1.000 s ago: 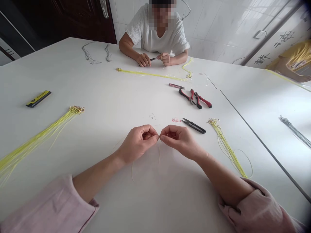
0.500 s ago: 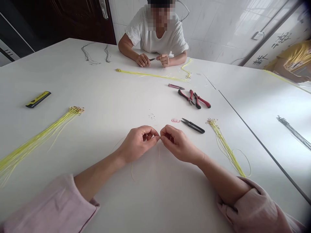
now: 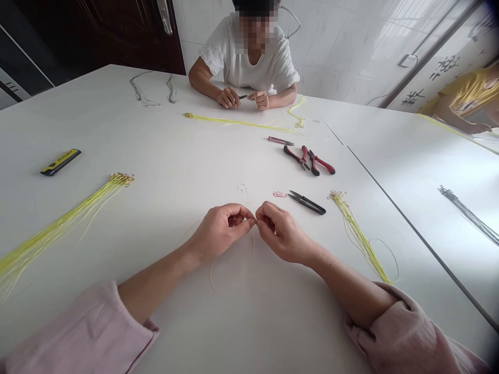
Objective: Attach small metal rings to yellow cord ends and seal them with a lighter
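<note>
Both hands, left hand and right hand, pinch one thin yellow cord fingertip to fingertip above the white table.

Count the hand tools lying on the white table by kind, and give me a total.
Red-handled pliers: 2
Black thread snips: 1
Small pink-handled tool: 1
Yellow-and-black tool: 1
Total: 5

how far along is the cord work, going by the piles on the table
Done, it seems: a long bundle of yellow cords with metal ends lies at the left. In hand: left hand and right hand pinch one thin cord between fingertips. Left: probably the smaller bundle at the right, beside the snips.
</note>
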`<state>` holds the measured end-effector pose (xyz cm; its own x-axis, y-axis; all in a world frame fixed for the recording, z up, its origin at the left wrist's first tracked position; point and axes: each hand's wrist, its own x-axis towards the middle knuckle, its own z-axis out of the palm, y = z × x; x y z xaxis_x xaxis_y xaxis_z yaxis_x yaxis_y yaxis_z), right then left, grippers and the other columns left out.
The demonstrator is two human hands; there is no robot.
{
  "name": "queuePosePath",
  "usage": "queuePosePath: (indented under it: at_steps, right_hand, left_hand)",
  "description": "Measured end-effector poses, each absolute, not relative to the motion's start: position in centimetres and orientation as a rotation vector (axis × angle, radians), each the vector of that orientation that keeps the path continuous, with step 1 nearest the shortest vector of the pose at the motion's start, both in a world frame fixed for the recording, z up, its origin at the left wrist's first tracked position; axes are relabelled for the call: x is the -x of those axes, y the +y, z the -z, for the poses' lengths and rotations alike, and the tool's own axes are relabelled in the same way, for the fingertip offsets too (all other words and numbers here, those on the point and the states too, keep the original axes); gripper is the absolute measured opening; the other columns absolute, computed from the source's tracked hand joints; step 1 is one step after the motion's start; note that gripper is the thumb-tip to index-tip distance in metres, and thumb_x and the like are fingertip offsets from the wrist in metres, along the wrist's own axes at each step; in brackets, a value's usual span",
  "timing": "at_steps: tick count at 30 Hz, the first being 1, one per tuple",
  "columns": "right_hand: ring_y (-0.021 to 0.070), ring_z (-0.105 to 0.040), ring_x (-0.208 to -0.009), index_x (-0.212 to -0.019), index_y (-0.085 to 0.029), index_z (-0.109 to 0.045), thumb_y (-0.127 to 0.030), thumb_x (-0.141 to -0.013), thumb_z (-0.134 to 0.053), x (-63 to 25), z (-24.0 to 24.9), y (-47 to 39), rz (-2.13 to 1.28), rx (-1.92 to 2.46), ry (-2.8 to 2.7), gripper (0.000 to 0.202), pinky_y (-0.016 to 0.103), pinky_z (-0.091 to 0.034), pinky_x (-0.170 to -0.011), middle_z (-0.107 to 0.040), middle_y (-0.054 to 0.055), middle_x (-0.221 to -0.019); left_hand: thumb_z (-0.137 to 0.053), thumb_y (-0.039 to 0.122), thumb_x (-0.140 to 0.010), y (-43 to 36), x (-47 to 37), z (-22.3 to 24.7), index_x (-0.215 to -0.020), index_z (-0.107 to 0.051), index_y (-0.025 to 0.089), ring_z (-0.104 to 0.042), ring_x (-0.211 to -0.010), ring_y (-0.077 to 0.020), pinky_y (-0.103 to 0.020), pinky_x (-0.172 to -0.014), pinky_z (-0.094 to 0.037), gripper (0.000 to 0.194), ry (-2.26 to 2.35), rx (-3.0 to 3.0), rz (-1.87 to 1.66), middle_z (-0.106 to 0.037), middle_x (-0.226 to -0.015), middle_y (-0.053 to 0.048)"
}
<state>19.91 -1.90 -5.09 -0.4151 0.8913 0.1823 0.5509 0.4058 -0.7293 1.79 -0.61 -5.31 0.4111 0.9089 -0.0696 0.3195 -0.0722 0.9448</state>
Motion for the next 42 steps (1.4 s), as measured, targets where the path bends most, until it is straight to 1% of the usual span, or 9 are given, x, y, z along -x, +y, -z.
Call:
queuePosePath:
  at_steps: [5, 9, 12, 15, 18, 24, 31, 38, 42]
  right_hand:
    - [0.0085, -0.029, -0.054, -0.072, -0.021, -0.032, -0.011, -0.076, -0.043, -19.79, 5.43, -1.87, -0.767, 1.241, -2.042, 0.016, 0.023, -0.025, -0.049, -0.038, -0.003, -0.067]
    - [0.0083, -0.028, -0.054, -0.071, -0.021, -0.032, -0.011, -0.074, -0.044, -19.59, 5.60, -1.88, -0.752, 1.232, -2.047, 0.016, 0.023, -0.025, -0.049, -0.038, -0.003, -0.066]
    - [0.0085, -0.030, -0.054, -0.072, -0.021, -0.035, -0.013, -0.074, -0.046, -19.43, 5.65, -1.88, -0.782, 1.247, -1.999, 0.013, 0.023, -0.025, -0.049, -0.039, -0.004, -0.065]
    - [0.0090, -0.032, -0.055, -0.074, -0.020, -0.040, -0.018, -0.080, -0.046, -19.48, 5.67, -1.78, -0.897, 1.298, -1.819, 0.009, 0.023, -0.027, -0.049, -0.039, -0.004, -0.064]
    - [0.0092, -0.034, -0.056, -0.075, -0.020, -0.043, -0.025, -0.085, -0.046, -19.70, 5.62, -1.61, -1.004, 1.325, -1.636, 0.012, 0.023, -0.029, -0.050, -0.039, -0.003, -0.063]
    - [0.0087, -0.032, -0.054, -0.076, -0.019, -0.051, -0.038, -0.085, -0.051, -19.62, 5.25, -1.75, -1.280, 1.380, -1.555, 0.021, 0.022, -0.026, -0.047, -0.040, -0.003, -0.062]
    - [0.0078, -0.032, -0.054, -0.074, -0.018, -0.051, -0.036, -0.083, -0.055, -19.33, 5.08, -2.00, -1.384, 1.343, -1.530, 0.020, 0.022, -0.026, -0.047, -0.042, -0.003, -0.063]
    - [0.0086, -0.034, -0.054, -0.079, -0.020, -0.054, -0.033, -0.082, -0.057, -19.25, 5.53, -2.20, -1.181, 1.362, -1.599, 0.014, 0.023, -0.028, -0.047, -0.044, -0.003, -0.064]
    - [0.0085, -0.036, -0.054, -0.076, -0.019, -0.050, -0.027, -0.082, -0.053, -19.32, 5.40, -2.22, -1.176, 1.333, -1.618, 0.010, 0.023, -0.028, -0.047, -0.045, -0.003, -0.064]
  left_hand:
    - [-0.055, 0.039, -0.081, -0.70, -1.87, 5.27, -0.085, -0.066, 0.019, -0.052, -0.065, -0.0133, -0.025, -0.055, -0.040, 0.023, 1.097, -1.619, -0.720, -0.061, -0.074, -0.002]
    - [-0.055, 0.035, -0.083, -0.66, -1.85, 5.42, -0.082, -0.064, 0.019, -0.047, -0.062, -0.0112, -0.024, -0.056, -0.038, 0.018, 1.099, -1.617, -0.703, -0.056, -0.071, 0.000]
    - [-0.056, 0.034, -0.082, -0.63, -1.82, 5.38, -0.079, -0.061, 0.019, -0.043, -0.059, -0.0100, -0.023, -0.054, -0.036, 0.016, 1.094, -1.611, -0.715, -0.051, -0.067, 0.002]
    - [-0.056, 0.033, -0.082, -0.56, -1.78, 5.25, -0.078, -0.060, 0.019, -0.042, -0.059, -0.0096, -0.022, -0.054, -0.034, 0.015, 1.098, -1.577, -0.744, -0.050, -0.066, 0.003]
    - [-0.057, 0.034, -0.083, -0.45, -1.70, 5.16, -0.079, -0.061, 0.019, -0.044, -0.062, -0.0100, -0.023, -0.057, -0.036, 0.017, 1.096, -1.528, -0.785, -0.053, -0.069, 0.002]
    - [-0.056, 0.037, -0.083, -0.42, -1.59, 5.07, -0.078, -0.061, 0.020, -0.043, -0.065, -0.0107, -0.022, -0.059, -0.037, 0.019, 1.095, -1.465, -0.872, -0.050, -0.069, 0.002]
    - [-0.054, 0.035, -0.083, -0.46, -1.64, 5.05, -0.076, -0.060, 0.019, -0.045, -0.066, -0.0114, -0.023, -0.059, -0.038, 0.018, 1.084, -1.474, -0.843, -0.051, -0.070, 0.001]
    - [-0.054, 0.031, -0.084, -0.55, -1.68, 5.27, -0.075, -0.057, 0.020, -0.038, -0.059, -0.0096, -0.022, -0.053, -0.032, 0.015, 1.072, -1.503, -0.800, -0.045, -0.065, 0.003]
    - [-0.054, 0.031, -0.083, -0.69, -1.79, 5.25, -0.074, -0.056, 0.019, -0.034, -0.057, -0.0094, -0.022, -0.051, -0.030, 0.015, 1.068, -1.523, -0.781, -0.041, -0.063, 0.003]
